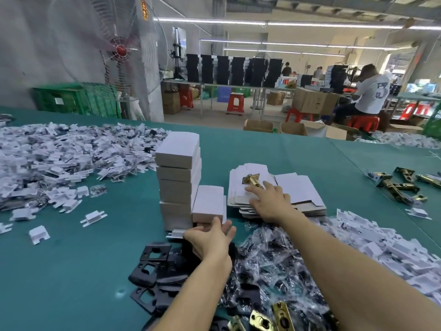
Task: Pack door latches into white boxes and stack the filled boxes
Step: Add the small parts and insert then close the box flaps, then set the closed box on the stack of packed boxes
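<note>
Black strike plates point(152, 266) lie nearest on the teal worktop point(71, 271). Left hand point(210, 238), fingers relaxed, touches 1 white box point(209, 204) beside a 4-box stack point(177, 177). Right hand point(269, 203) rests spread on flat carton blanks point(298, 187), index fingertip against 1 brass latch point(252, 181).

- My left hand point(210, 237), fingers straight, touches the near edge of a single closed white cardboard box point(208, 206) just beside a tall stack of white boxes point(179, 177).
- My right hand point(269, 201) rests spread on a pile of unfolded white box blanks point(300, 187), fingertips at a brass door latch point(253, 181).
</note>
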Demonstrator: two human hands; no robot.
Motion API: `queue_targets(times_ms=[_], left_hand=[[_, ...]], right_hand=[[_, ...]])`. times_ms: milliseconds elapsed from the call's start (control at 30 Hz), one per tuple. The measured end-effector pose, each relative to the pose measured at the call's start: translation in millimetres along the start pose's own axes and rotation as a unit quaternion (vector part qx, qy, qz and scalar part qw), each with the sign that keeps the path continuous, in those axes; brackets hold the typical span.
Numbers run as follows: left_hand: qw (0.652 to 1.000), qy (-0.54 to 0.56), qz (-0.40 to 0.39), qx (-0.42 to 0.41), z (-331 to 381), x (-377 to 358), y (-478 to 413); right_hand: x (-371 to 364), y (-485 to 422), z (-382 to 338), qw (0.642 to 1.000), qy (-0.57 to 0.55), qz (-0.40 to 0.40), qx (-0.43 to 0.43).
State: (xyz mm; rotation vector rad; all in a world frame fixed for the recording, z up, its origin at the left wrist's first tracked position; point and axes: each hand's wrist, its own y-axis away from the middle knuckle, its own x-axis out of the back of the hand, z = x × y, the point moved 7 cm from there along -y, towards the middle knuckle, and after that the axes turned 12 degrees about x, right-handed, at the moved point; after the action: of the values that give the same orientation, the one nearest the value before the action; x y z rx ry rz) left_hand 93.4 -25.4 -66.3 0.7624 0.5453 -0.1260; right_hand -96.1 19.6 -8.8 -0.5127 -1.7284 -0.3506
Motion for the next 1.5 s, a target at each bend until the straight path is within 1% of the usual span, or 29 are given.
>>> queue_targets(times_ms=[33,67,100,133,167,200,233,300,367,433,500,533,567,700,800,833,933,1033,1133,1167,1200,1300,1400,1467,1500], left_hand=[[1.0,-0.023,-0.007,-0.009,2,-1,2],[0.997,-0.072,-0.014,-0.035,6,-3,5],[0.986,-0.144,-0.022,-0.083,13,-9,9],[0.962,-0.226,-0.031,-0.148,22,-19,13],[0.923,-0.312,-0.044,-0.22,30,-32,18],[0.869,-0.4,-0.063,-0.285,35,-49,23],[0.807,-0.481,-0.088,-0.333,35,-65,27],[0.698,-0.59,-0.143,-0.38,26,-94,28],[0.615,-0.655,-0.174,-0.404,11,-115,19],[0.555,-0.694,-0.176,-0.424,1,-133,11],[0.497,-0.733,-0.154,-0.439,-6,-146,2],[0.476,-0.749,-0.141,-0.439,-7,-150,-3],[0.463,-0.761,-0.132,-0.436,-8,-151,-8],[0.44,-0.787,-0.119,-0.416,-9,-149,-20],[0.443,-0.79,-0.123,-0.407,-4,-148,-20],[0.439,-0.79,-0.126,-0.41,-1,-148,-18],[0.401,-0.793,-0.128,-0.44,5,-148,-9],[0.416,-0.775,-0.108,-0.463,12,-146,-4],[0.434,-0.766,-0.098,-0.465,14,-145,-3],[0.449,-0.76,-0.097,-0.461,16,-145,-3],[0.472,-0.749,-0.092,-0.456,19,-145,-4],[0.555,-0.692,-0.069,-0.457,31,-145,-3],[0.631,-0.633,-0.052,-0.444,41,-144,-2],[0.671,-0.605,-0.049,-0.426,44,-143,-4],[0.684,-0.593,-0.047,-0.422,46,-142,-4]], right_hand=[[-1,-4,0,1.0,0.011,0.009,-0.003],[1,-7,0,0.999,0.019,0.03,-0.008],[4,-8,0,0.998,0.024,0.057,-0.013],[7,-7,1,0.996,0.02,0.084,-0.016],[9,-6,2,0.994,0.006,0.106,-0.017],[10,-4,4,0.992,-0.011,0.124,-0.018],[10,-2,5,0.99,-0.029,0.136,-0.021],[15,4,11,0.984,-0.061,0.163,-0.033],[21,13,22,0.973,-0.095,0.2,-0.065],[25,26,40,0.956,-0.144,0.233,-0.105],[25,38,59,0.939,-0.191,0.252,-0.135],[25,43,66,0.933,-0.206,0.257,-0.142],[25,47,72,0.929,-0.216,0.262,-0.145],[21,51,85,0.922,-0.236,0.265,-0.155],[17,48,83,0.922,-0.238,0.261,-0.158],[17,47,81,0.923,-0.236,0.261,-0.157],[21,46,75,0.925,-0.227,0.262,-0.157],[27,41,65,0.937,-0.193,0.258,-0.136],[34,29,46,0.957,-0.114,0.252,-0.089],[36,24,39,0.961,-0.084,0.252,-0.076],[36,20,33,0.964,-0.059,0.249,-0.068],[32,12,24,0.969,-0.023,0.235,-0.067],[34,8,19,0.967,-0.002,0.245,-0.07],[34,1,16,0.97,-0.005,0.235,-0.06],[33,-3,14,0.974,-0.004,0.219,-0.055]])
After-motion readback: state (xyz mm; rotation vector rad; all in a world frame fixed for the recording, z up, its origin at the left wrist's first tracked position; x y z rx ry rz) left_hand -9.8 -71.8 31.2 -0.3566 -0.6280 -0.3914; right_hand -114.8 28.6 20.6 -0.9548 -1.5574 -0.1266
